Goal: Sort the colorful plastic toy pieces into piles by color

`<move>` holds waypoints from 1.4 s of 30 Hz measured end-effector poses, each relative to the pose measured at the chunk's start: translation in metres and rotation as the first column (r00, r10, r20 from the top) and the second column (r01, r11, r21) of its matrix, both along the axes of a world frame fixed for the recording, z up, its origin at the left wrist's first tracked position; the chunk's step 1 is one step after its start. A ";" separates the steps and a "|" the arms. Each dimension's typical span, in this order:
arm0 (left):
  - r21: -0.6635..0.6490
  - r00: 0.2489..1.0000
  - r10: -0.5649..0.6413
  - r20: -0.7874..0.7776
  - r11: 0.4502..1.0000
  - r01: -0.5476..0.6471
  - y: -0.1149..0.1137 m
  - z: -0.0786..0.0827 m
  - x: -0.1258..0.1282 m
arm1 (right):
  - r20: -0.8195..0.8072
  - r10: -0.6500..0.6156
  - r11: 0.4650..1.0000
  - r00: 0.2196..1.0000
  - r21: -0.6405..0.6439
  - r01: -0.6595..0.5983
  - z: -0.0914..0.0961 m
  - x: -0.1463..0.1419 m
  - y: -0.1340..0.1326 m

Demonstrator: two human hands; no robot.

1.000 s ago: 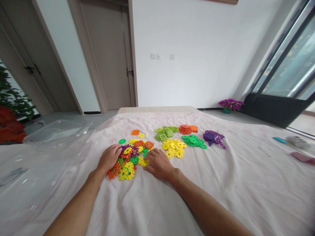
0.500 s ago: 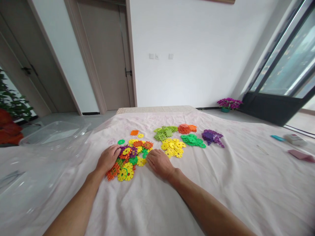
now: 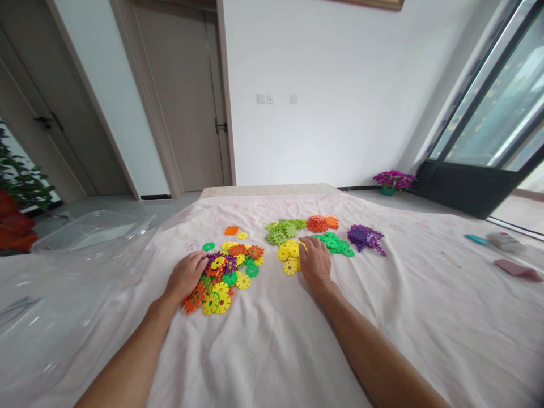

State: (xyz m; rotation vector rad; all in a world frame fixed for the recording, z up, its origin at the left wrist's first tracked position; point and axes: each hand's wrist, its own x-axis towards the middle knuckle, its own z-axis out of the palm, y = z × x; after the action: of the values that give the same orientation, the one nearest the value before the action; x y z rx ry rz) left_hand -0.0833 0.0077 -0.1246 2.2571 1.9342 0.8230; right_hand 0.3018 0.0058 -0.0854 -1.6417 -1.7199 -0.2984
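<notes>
A mixed heap of notched plastic building discs (image 3: 229, 277) in yellow, green, orange and purple lies on the pink cloth. My left hand (image 3: 185, 276) rests against the heap's left side, fingers stretched out and touching the pieces. Over the yellow pile (image 3: 291, 266), my right hand (image 3: 315, 260) pinches a yellow disc (image 3: 302, 245), whose rim shows at the fingertips. That hand covers part of the pile. Around it lie a light green pile (image 3: 283, 231), an orange pile (image 3: 318, 223), a green pile (image 3: 338, 244) and a purple pile (image 3: 364, 236).
Beyond the mixed heap lie an orange square piece (image 3: 232, 230), a small yellow disc (image 3: 242, 236) and a green disc (image 3: 208, 246). Clear plastic containers (image 3: 91, 232) stand at the left. A pink item (image 3: 517, 270) and a blue item (image 3: 476, 239) lie far right.
My right hand has moved right, from the mixed heap to the yellow pile, with a yellow disc in its fingers. My left hand has stayed at the heap.
</notes>
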 end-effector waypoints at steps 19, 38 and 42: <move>0.038 1.000 0.002 -0.008 0.999 -0.001 -0.002 0.004 0.003 | 0.276 0.417 0.906 0.866 -0.204 -0.371 -0.004 -0.074 -0.012; 0.011 0.999 -0.016 0.035 1.000 0.016 0.002 -0.001 -0.002 | -0.040 0.343 0.930 0.938 -0.128 -0.345 0.008 -0.043 0.028; 0.008 0.999 -0.012 0.033 1.000 0.011 0.002 0.000 -0.001 | -0.449 0.196 0.957 0.872 -0.106 -0.270 0.007 -0.001 0.053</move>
State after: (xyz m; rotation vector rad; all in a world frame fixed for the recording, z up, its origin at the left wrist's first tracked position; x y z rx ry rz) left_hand -0.0843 0.0095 -0.1247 2.2424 1.9057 0.8625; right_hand 0.3008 0.0591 -0.0783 -1.4525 -1.5994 0.3190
